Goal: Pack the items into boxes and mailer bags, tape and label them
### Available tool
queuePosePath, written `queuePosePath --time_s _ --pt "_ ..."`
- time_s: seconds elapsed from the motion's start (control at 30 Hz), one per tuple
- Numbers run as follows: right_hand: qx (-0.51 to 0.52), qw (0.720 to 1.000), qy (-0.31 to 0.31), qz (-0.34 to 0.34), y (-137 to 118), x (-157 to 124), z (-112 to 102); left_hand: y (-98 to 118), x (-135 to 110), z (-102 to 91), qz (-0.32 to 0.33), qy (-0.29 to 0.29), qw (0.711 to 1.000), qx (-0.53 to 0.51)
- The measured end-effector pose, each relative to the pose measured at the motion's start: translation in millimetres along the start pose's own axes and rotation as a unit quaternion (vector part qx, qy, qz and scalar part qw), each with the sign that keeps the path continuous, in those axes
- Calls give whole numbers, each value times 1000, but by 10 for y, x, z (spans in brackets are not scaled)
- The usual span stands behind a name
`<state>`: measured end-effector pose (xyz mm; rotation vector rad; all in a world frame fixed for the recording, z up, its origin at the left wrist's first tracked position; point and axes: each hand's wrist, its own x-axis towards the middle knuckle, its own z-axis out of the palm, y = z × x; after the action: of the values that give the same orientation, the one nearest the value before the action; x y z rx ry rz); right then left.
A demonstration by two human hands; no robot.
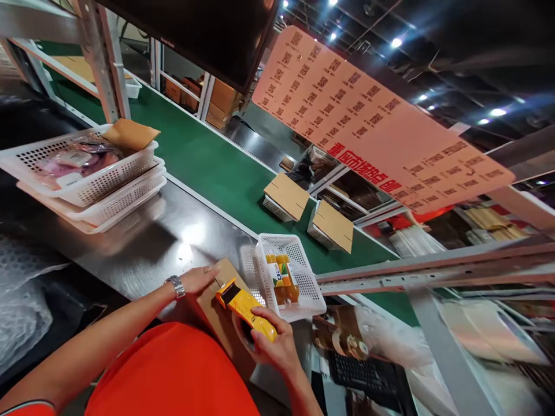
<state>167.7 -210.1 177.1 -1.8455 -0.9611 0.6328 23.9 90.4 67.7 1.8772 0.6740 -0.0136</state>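
A brown cardboard box [236,352] lies at a slant on the metal bench, close to my body. My left hand [197,281], with a metal watch on the wrist, grips its far left end, fingers together. Wrapped around a yellow tape dispenser [249,309] is my right hand [277,341]. The dispenser's front end rests over the box top near my left fingers; a tape roll partly shows under its body. Just beyond the box, a white perforated basket [306,289] holds bottles of orange drink [281,278] with a label.
Stacked white baskets [117,190] with bagged goods and a brown envelope [132,134] stand left on the metal bench [191,231]. Behind runs a green conveyor belt [203,156] carrying cardboard-topped baskets [286,196]. A code sheet [347,115] hangs above; a black keyboard [373,375] lies right.
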Motion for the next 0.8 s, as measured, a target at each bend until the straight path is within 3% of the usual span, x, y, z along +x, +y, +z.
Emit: queuePosePath --time_s 0.17,0.23,0.33,0.4,0.47,0.57,0.7,0.8 --pt "-9 997 -45 58 -269 -50 -113 260 -133 58 -13 -49 987 151" --pt "-30 992 -69 103 -368 -216 -357 283 -176 33 -17 -47 985 163" --pt "-71 975 -89 192 -446 -655 -911 326 -223 11 -38 -40 984 170" --pt "-112 954 -112 256 -419 -954 -1253 369 -248 17 -46 -38 983 174" --pt "-145 931 -138 306 -325 -1112 -1432 415 -270 30 -47 -35 982 180" --pt "-174 916 -173 318 -85 -939 -1306 471 -285 49 -56 -33 980 188" --pt "-284 905 -225 221 355 -369 -731 504 -294 62 -61 -20 977 202" --pt "-421 860 -151 248 838 -305 -350 464 -353 80 -63 -4 979 192"
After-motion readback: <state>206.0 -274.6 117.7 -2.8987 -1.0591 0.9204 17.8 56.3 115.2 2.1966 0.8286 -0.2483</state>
